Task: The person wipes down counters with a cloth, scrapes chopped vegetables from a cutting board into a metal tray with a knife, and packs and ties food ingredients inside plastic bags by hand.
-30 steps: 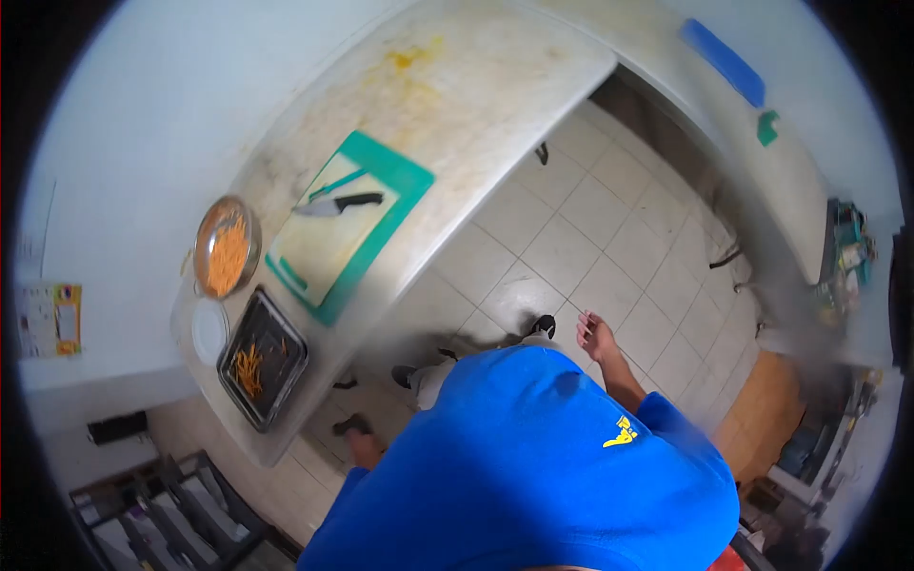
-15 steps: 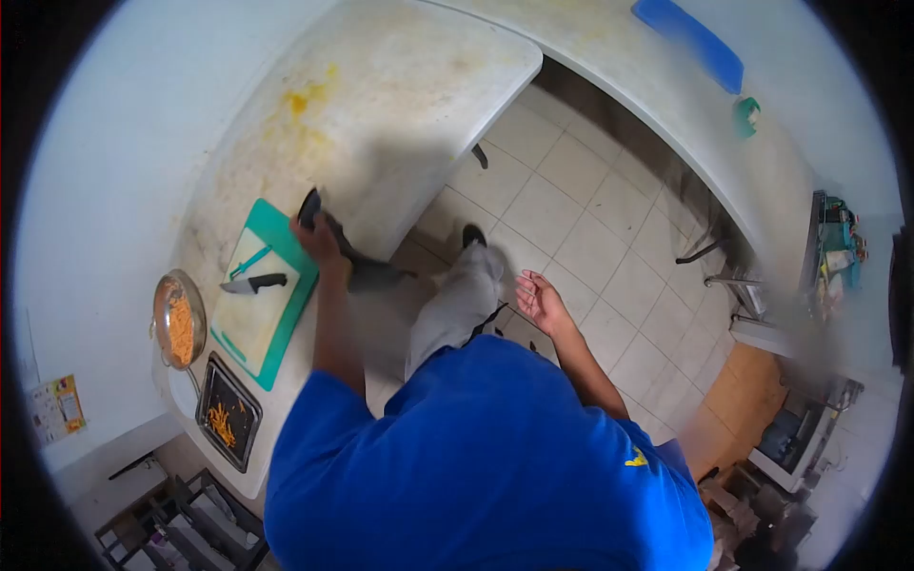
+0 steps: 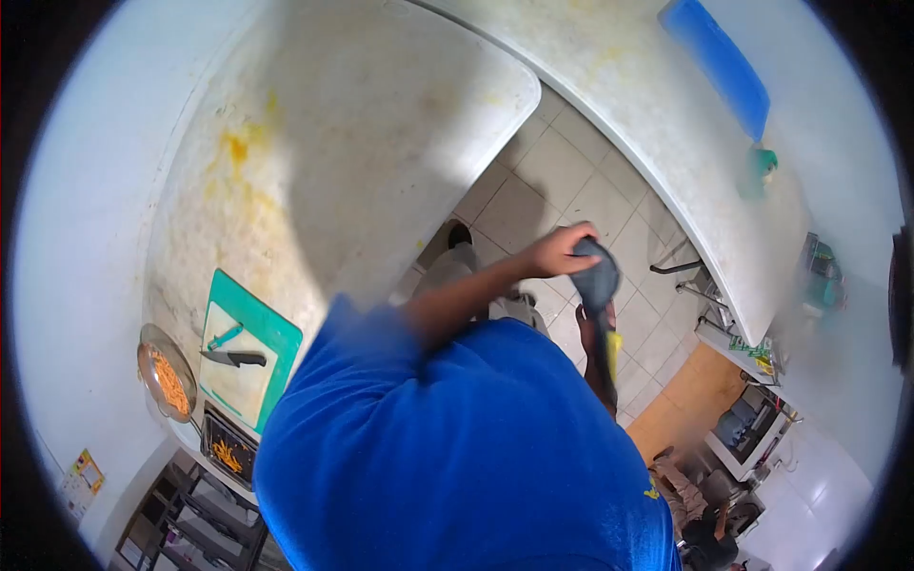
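Holding a dark, elongated thing (image 3: 594, 281) by its broad upper end, the left hand (image 3: 560, 251) is reaching across the body, its grip closing around that end. The thing is hanging over the floor (image 3: 540, 209), well apart from the floor-side edge of the main surface (image 3: 381, 124). Its long axis is running from the left grip back toward the blue shirt (image 3: 466, 457), narrowing past the right hand (image 3: 584, 329). The right hand is sitting just beside the narrow part, partly hidden, so whether its grip is wide or closing on anything I cannot tell. The left is the one clearly touching the thing.

Counted, one dark thing is showing in the hands. On the main surface, one knife (image 3: 249, 360) and one teal tool (image 3: 226, 336) are lying on one white board (image 3: 227, 381), which is resting on one green board (image 3: 286, 333). The knife's handle is pointing toward the floor-side edge. One bowl (image 3: 155, 335) of orange shreds is standing near the wall-side edge, and one dark tray (image 3: 220, 426) with a few shreds is lying beside the boards. One blue thing (image 3: 719, 67) is resting along the second surface's wall-side edge.
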A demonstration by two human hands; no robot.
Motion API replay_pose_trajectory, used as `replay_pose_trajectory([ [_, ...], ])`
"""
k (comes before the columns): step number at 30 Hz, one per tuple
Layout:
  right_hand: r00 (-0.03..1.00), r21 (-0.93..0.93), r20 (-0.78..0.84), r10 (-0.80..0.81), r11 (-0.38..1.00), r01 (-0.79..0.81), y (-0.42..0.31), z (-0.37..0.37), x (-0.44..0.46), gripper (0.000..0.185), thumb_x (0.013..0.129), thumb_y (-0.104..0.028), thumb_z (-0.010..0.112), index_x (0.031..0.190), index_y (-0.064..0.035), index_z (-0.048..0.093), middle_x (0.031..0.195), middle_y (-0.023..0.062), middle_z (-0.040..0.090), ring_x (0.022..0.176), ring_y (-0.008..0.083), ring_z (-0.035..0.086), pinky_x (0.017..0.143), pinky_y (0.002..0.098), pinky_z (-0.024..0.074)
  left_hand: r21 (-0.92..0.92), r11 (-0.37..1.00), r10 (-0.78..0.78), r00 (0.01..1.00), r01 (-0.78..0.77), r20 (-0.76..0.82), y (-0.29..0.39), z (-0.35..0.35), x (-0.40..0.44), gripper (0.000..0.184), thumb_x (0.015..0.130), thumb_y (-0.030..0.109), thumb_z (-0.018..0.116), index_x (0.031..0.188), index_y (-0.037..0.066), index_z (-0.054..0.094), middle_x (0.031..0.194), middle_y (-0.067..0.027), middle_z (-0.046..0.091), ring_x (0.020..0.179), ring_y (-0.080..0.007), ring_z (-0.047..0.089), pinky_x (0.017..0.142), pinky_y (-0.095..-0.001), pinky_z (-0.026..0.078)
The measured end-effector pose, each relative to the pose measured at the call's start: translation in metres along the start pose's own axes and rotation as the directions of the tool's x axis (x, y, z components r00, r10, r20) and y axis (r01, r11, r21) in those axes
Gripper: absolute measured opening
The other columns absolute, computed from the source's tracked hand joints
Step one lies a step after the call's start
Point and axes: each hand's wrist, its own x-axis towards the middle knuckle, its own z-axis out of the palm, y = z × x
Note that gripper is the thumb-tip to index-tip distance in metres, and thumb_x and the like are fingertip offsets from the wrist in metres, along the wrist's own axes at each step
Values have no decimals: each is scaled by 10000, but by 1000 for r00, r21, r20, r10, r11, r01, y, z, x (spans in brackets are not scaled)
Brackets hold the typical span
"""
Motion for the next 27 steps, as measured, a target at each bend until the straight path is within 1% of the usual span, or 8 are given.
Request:
replay_pose_trajectory([
  [3, 919, 590, 45, 392, 732, -341, -29, 25, 26, 377, 926, -415, 466, 1218, -177, 488, 1180, 12, 518, 1027, 188, 468, 859, 352, 404, 393, 919, 98, 939, 42, -329, 28, -80, -51, 317, 816, 180, 682, 1047, 33, 523, 940, -76, 571, 842, -153, 569, 722, -293, 480],
  [4, 920, 640, 162, 358, 671, -374, -34, 35, 34, 397, 924, -427, 469, 1225, -169, 482, 1175, 15, 515, 1025, 186, 467, 857, 351, 405, 112, 963, -135, 795, 246, -591, 6, -105, -73, 311, 824, 163, 672, 1054, 23, 517, 932, -75, 596, 832, -156, 577, 710, -286, 490],
  [5, 867, 518, 54, 495, 728, -449, -52, 55, 46, 403, 925, -422, 468, 1230, -157, 479, 1165, 19, 513, 1018, 185, 466, 857, 359, 402, -18, 997, -62, 649, 74, -758, 31, -127, -89, 306, 820, 147, 673, 1045, 16, 512, 904, -75, 610, 815, -166, 586, 712, -298, 494],
  [6, 851, 419, 55, 523, 762, -495, -59, 65, 59, 389, 927, -402, 468, 1222, -148, 480, 1149, 18, 519, 995, 174, 473, 857, 352, 403, 241, 875, 32, 446, 420, -894, 32, -159, -108, 282, 837, 166, 647, 1031, 10, 514, 913, -114, 617, 830, -189, 601, 721, -320, 494],
  [10, 878, 201, 198, 436, 859, -471, -64, 108, 122, 371, 921, -383, 471, 1212, -153, 470, 1144, 5, 531, 970, 159, 500, 848, 336, 415, 233, 674, -77, 380, 701, -922, -29, -196, -98, 282, 831, 209, 590, 1008, -6, 547, 926, -175, 621, 847, -272, 615, 747, -374, 479],
  [17, 576, 125, 700, 421, 722, -680, -173, 203, 250, 471, 903, -438, 501, 1274, -155, 434, 1164, 40, 541, 1035, 195, 538, 865, 365, 460, -50, 922, -381, 879, 384, -285, 53, -154, 139, 466, 871, 343, 597, 1191, 18, 501, 1080, -133, 580, 981, -198, 558, 845, -327, 448],
  [24, 983, 347, 125, 138, 922, -173, -272, 184, 523, 274, 842, -94, 611, 1103, -39, 551, 1073, 56, 598, 945, 173, 581, 830, 305, 469, 351, 860, 18, 665, 371, -746, 37, -360, 293, 349, 848, 281, 641, 1076, 30, 559, 1013, -127, 592, 922, -244, 581, 821, -356, 454],
  [27, 783, -303, -543, -303, 941, 154, -280, 154, 681, 321, 873, -88, 554, 1175, 4, 494, 1125, 112, 566, 991, 224, 553, 869, 347, 428, 641, 496, 388, 511, 586, -767, 3, -464, 335, 369, 834, 234, 637, 1122, 34, 519, 1149, -133, 533, 1072, -289, 504, 923, -422, 387],
])
